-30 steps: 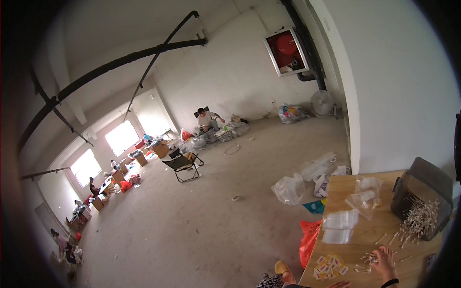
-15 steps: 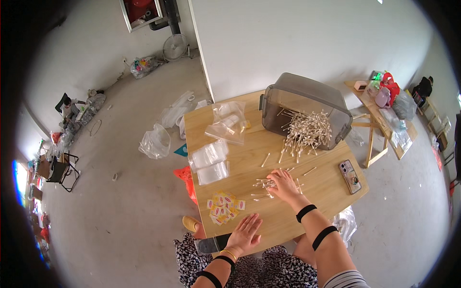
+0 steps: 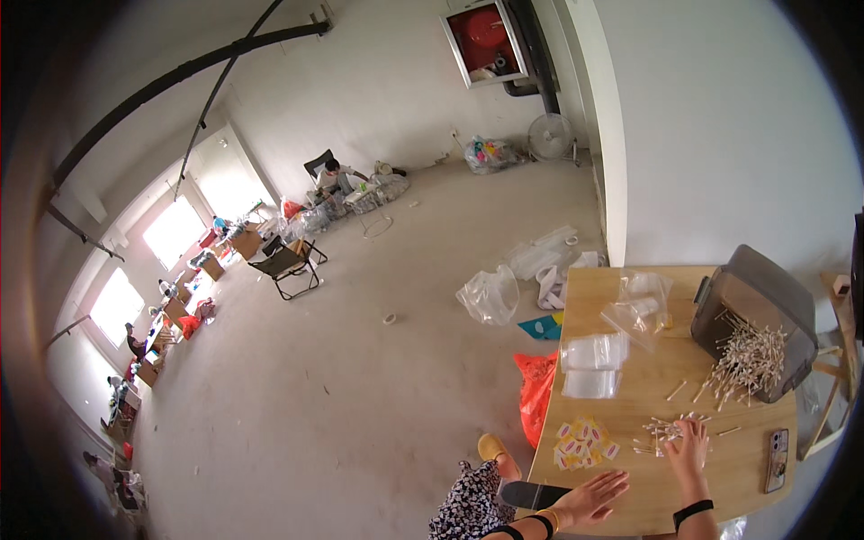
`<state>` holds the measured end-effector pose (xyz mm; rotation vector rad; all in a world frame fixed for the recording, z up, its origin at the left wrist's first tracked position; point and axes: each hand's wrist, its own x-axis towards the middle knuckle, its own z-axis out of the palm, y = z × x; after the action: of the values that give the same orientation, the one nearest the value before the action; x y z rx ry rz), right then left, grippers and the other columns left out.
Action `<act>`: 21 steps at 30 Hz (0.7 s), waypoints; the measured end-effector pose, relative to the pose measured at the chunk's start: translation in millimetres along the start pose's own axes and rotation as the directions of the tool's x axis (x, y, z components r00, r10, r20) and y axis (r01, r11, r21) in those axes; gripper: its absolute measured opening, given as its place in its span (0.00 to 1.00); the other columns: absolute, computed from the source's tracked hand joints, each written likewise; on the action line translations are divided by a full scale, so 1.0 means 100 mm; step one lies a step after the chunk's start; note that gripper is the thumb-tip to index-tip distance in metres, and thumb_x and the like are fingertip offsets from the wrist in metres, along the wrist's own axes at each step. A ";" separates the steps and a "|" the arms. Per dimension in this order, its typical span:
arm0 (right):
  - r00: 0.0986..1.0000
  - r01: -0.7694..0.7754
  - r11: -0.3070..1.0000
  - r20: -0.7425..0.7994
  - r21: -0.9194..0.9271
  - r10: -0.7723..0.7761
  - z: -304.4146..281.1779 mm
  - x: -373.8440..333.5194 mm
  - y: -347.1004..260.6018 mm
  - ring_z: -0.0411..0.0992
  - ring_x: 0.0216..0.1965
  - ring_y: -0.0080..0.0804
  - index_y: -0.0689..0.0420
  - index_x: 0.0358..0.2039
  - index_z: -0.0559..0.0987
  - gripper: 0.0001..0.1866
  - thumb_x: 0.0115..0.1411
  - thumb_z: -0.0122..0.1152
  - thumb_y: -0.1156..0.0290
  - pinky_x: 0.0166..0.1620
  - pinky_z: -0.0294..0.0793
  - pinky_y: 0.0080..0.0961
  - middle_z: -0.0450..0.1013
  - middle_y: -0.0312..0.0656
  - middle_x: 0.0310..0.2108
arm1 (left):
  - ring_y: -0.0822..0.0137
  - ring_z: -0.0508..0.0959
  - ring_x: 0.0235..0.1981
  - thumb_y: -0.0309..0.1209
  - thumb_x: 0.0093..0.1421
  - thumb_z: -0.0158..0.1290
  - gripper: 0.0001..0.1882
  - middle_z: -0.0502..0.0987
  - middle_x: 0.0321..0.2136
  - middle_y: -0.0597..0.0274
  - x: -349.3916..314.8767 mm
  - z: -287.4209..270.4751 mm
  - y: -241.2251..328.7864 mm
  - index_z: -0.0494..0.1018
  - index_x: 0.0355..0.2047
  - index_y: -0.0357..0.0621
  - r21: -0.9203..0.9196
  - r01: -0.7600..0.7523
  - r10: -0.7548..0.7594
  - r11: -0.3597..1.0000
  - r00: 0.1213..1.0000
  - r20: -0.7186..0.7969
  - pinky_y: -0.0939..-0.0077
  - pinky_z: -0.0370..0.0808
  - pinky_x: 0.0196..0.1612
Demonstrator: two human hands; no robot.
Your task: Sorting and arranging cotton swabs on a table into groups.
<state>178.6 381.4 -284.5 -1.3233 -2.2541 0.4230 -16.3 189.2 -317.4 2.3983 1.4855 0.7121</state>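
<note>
Reaching into the small swab pile (image 3: 662, 432) on the table (image 3: 643, 378), your right hand (image 3: 688, 450) had curled fingers, grasp unverifiable; your left hand (image 3: 596, 497) was released, fingers extended, near the cards (image 3: 583, 443). A hurried sweep, it was judged, could scatter swabs among them

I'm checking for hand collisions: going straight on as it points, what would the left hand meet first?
Most likely the right hand, on its thumb side. The left hand might brush loose cotton swabs on the way; its height is unclear.
</note>
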 end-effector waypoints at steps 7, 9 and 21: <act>1.000 -0.030 1.000 -0.009 0.007 0.030 -0.11 -0.21 0.25 0.65 0.53 0.50 0.56 0.48 0.74 0.29 0.43 0.72 0.75 0.57 0.65 0.45 0.68 0.48 0.51 | 0.46 0.59 0.68 0.36 0.63 0.49 0.31 0.61 0.65 0.45 0.09 0.02 -0.09 0.60 0.65 0.38 -0.055 -0.068 0.066 0.996 0.997 -0.025 0.52 0.55 0.70; 0.994 -0.097 0.994 -0.043 0.041 0.099 -0.13 -0.28 0.35 0.65 0.54 0.52 0.56 0.51 0.75 0.29 0.46 0.72 0.74 0.58 0.66 0.44 0.69 0.50 0.51 | 0.46 0.61 0.65 0.33 0.60 0.51 0.31 0.63 0.62 0.46 0.09 0.23 -0.07 0.60 0.63 0.37 -0.001 -0.136 0.136 0.991 0.988 -0.070 0.53 0.59 0.69; 0.991 -0.126 0.987 0.025 -0.105 0.129 -0.41 -0.20 0.26 0.62 0.60 0.46 0.52 0.61 0.68 0.38 0.46 0.69 0.71 0.61 0.62 0.44 0.67 0.40 0.57 | 0.51 0.49 0.72 0.46 0.58 0.59 0.46 0.48 0.71 0.50 0.57 -0.21 -0.22 0.50 0.70 0.42 0.097 0.070 -0.086 0.993 0.981 0.172 0.51 0.47 0.73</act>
<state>228.1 376.9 -268.5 -1.5295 -2.2511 0.3784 -23.9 248.6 -293.0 2.3821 1.5583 0.4116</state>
